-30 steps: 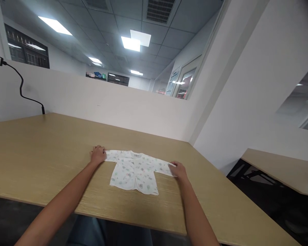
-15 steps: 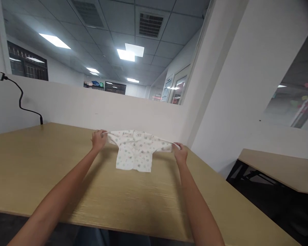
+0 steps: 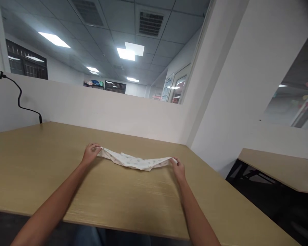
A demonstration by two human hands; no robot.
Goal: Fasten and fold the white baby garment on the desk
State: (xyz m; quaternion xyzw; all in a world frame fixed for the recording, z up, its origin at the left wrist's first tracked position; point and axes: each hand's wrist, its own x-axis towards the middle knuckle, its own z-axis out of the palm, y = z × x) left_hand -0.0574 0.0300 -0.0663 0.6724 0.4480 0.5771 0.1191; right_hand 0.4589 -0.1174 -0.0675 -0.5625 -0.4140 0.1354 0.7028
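Note:
A small white baby shirt (image 3: 136, 162) with a faint scattered print is stretched sideways low over the wooden table (image 3: 113, 201). Its body looks bunched into a narrow band that sags in the middle. My left hand (image 3: 90, 153) pinches the end of one sleeve, fingers closed. At the opposite sleeve end, my right hand (image 3: 178, 168) is closed on the cloth. Whether the shirt's lower edge touches the tabletop I cannot tell.
A black gooseneck phone holder (image 3: 21, 99) rises from the table's far left corner. Behind the table runs a white low wall (image 3: 113, 112) with glass above it. Another table (image 3: 279, 167) with black legs stands to the right.
Both hands have come down and nearer, the left also slightly outward. The shirt was spread with its body hanging in full view; now it is lower and gathered into a band.

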